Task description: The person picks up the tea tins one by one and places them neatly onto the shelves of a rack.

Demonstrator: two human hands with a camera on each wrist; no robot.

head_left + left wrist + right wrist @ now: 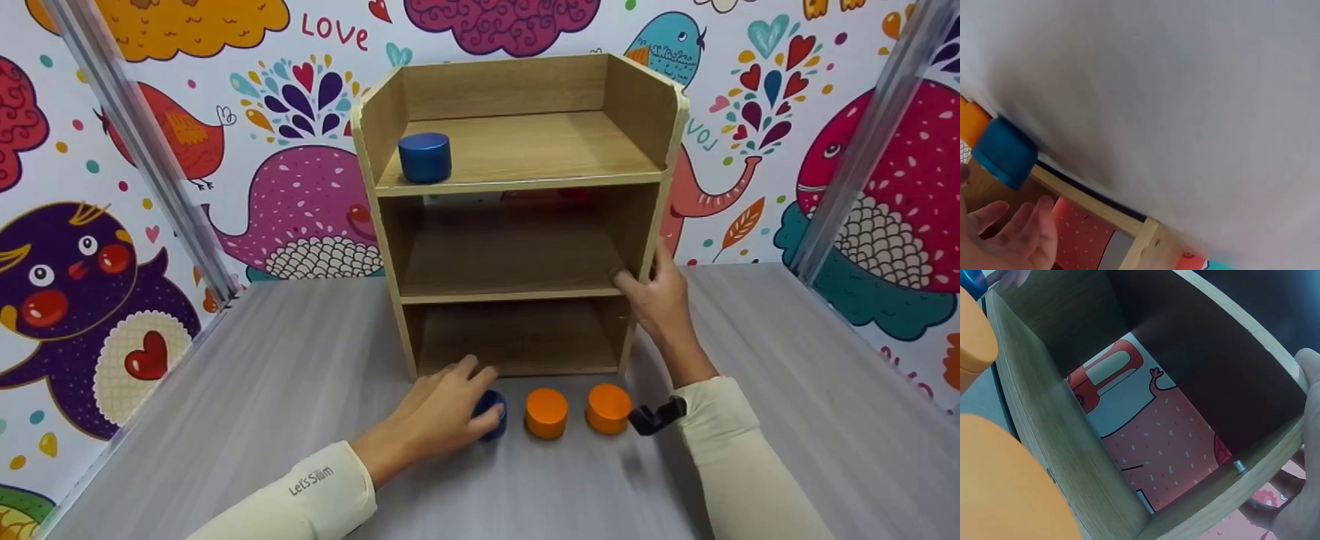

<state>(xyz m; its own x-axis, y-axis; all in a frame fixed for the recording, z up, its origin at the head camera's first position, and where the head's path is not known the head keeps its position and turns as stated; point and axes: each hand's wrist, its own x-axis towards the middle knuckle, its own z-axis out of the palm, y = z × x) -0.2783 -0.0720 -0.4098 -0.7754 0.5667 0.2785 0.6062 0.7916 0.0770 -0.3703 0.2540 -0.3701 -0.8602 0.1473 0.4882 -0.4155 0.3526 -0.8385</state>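
A small wooden shelf unit (pixel 517 296) with three levels stands upright on the table. My right hand (pixel 660 300) grips its right side panel, the thumb inside by the middle board and the other fingers outside. Several round lidded containers are in view. My left hand (pixel 442 409) hovers over and around a blue one (pixel 1006 152) before the unit, its fingers spread and apart from it in the left wrist view. Beside that stand two orange containers, one in the middle (pixel 546 414) and one at right (pixel 608 409). Another blue container (pixel 425 158) sits at the top board's left front.
Behind the unit rises a wall (pixel 300 210) with cartoon animals, flanked by metal posts (pixel 142 150). The grey table (pixel 300 352) extends to both sides. A black mount (pixel 657 416) sticks out from the right wrist, close to the right orange container.
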